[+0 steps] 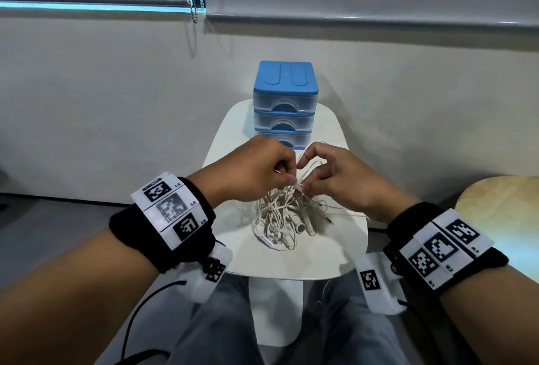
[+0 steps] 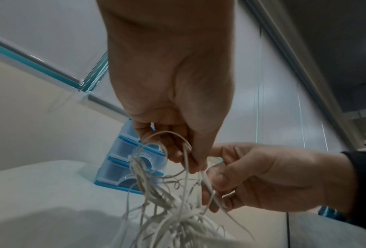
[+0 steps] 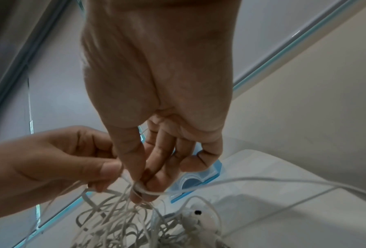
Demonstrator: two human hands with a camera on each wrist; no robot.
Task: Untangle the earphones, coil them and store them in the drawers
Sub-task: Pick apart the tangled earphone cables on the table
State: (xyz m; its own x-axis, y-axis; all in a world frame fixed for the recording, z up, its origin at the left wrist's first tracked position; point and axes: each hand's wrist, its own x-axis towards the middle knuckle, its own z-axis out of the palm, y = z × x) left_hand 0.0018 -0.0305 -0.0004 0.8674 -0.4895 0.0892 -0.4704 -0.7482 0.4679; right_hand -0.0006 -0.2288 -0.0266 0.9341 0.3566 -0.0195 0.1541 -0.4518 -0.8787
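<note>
Earphones (image 1: 287,218) hang in a knotted bunch at frame centre, lifted above the white table (image 1: 335,259).
Left hand (image 1: 256,172) and right hand (image 1: 344,183) each pinch cords at the top, likely to pull a strand free; the drawers (image 1: 284,107), just above, sit closed.

Bare table top (image 1: 347,250) is lying open at lower right of the frame; the drawer unit (image 1: 284,107) is blocking the far centre, the earphone tangle (image 1: 280,218) filling the middle.
</note>
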